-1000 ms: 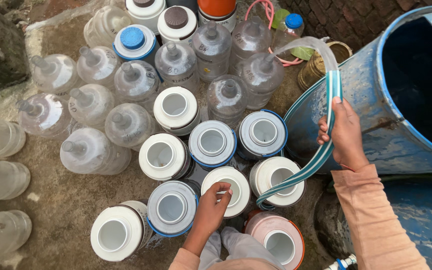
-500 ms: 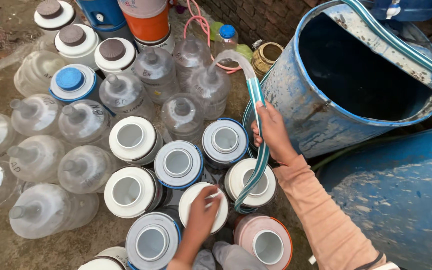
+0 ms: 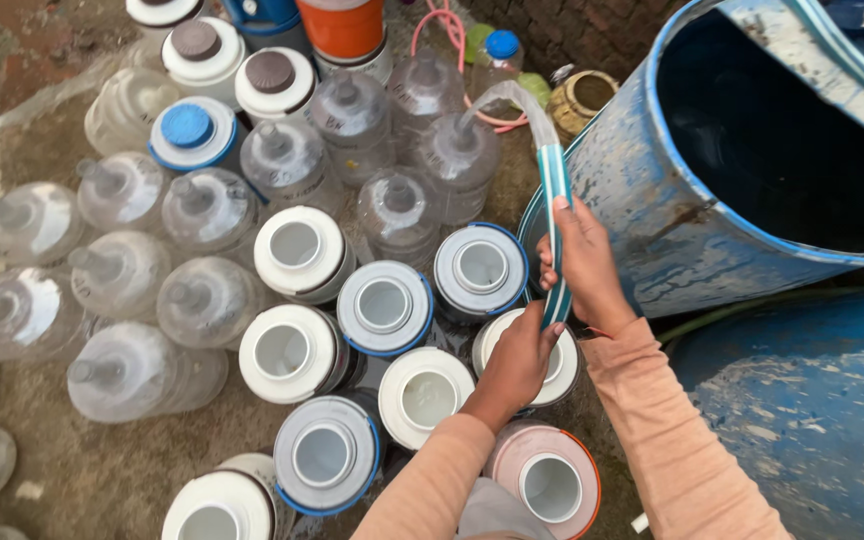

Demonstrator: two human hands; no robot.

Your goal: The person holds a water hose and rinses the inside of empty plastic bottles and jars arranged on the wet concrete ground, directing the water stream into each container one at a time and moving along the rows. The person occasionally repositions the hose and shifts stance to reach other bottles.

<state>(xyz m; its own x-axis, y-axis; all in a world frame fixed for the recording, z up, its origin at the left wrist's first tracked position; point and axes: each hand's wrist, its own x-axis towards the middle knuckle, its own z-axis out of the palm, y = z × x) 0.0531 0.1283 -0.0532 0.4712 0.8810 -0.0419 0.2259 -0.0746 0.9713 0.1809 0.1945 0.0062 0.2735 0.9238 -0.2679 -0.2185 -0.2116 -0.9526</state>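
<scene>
The big blue drum is cut off at the frame edge, its inside too dark to read; the open-mouthed jugs on the ground look empty. The right hand is closed around the green-striped hose, while the left hand pinches its lower end above a white jug

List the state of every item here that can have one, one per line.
Hose: bent over, its clear end at the neck of a clear bottle.
Right hand: closed in a grip on the hose.
Left hand: touching the hose lower down, over a white jug.
Blue barrel: open-topped, dark inside.
White jugs: upright, uncapped.
Small bottle: blue cap on.
</scene>
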